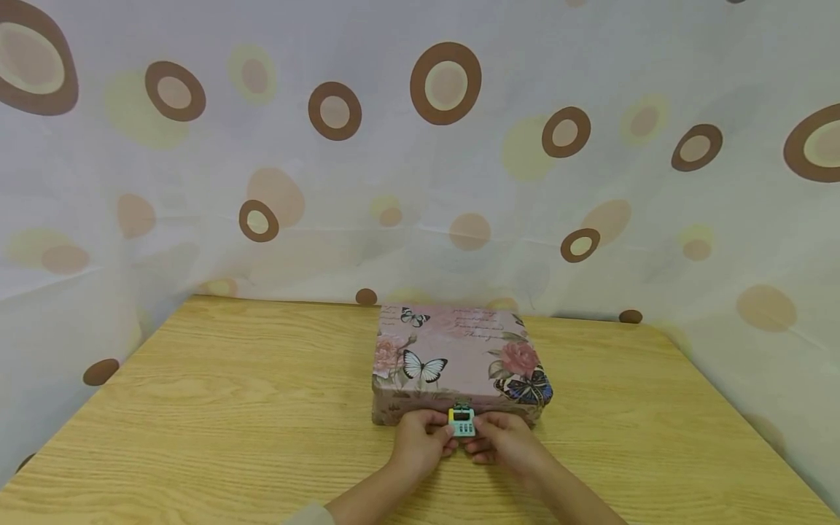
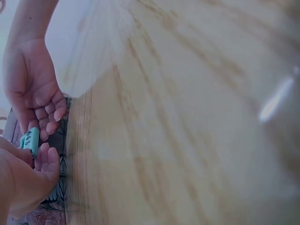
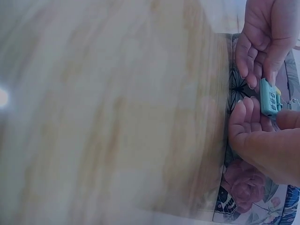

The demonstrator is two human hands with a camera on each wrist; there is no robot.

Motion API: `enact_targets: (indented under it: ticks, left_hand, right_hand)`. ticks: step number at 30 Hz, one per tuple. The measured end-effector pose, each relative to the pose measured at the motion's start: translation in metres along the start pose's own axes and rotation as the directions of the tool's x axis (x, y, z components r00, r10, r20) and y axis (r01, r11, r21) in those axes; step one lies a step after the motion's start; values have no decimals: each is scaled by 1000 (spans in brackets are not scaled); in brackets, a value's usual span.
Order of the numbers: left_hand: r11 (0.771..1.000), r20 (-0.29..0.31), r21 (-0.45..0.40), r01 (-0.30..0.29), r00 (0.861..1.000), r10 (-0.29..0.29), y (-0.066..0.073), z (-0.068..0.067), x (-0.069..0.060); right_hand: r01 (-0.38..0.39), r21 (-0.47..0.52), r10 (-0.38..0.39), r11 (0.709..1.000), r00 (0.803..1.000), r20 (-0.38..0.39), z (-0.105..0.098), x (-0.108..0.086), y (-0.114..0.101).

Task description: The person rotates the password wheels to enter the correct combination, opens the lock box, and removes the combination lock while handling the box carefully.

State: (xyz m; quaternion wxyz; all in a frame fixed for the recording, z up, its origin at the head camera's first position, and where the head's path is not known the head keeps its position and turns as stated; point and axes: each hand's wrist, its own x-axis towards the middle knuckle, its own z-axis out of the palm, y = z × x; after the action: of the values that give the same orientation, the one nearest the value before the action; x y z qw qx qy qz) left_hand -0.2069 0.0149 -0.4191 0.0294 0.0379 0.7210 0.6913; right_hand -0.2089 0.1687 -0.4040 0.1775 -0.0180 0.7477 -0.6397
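Observation:
A small teal combination padlock [image 1: 462,426] with a yellow part hangs at the front clasp [image 1: 462,405] of a closed pink box [image 1: 459,350] printed with butterflies and roses. My left hand [image 1: 418,442] pinches the padlock's left side between thumb and forefinger. From the other side, my right hand [image 1: 509,442] pinches its right edge. The number dials show on the padlock [image 3: 268,98] in the right wrist view. Below it, the remaining fingers of both hands are curled. In the left wrist view, the padlock [image 2: 31,140] sits between the two hands.
The box stands on a wood-grain table [image 1: 230,408], towards its back edge. Behind and along the sides hangs a white cloth [image 1: 394,168] printed with brown rings and pale spots.

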Motion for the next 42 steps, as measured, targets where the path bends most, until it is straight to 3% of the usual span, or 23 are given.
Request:
enact_targets:
  ticks: [19, 27, 35, 42]
  left_hand:
    - [1000, 1, 18, -10, 1000, 10, 3, -1, -2]
    - [999, 3, 41, -18, 1000, 18, 3, -2, -2]
    - [999, 0, 28, -18, 1000, 18, 1, -1, -2]
    - [999, 4, 32, -16, 1000, 16, -1, 0, 0]
  right_hand:
    - [40, -80, -38, 996, 999, 27, 3, 2, -1]
    - [20, -104, -18, 994, 1000, 25, 6, 1, -2]
    - [-4, -6, 5, 1000, 999, 33, 3, 2, 0]
    - [13, -24, -12, 1000, 999, 49, 4, 2, 2]
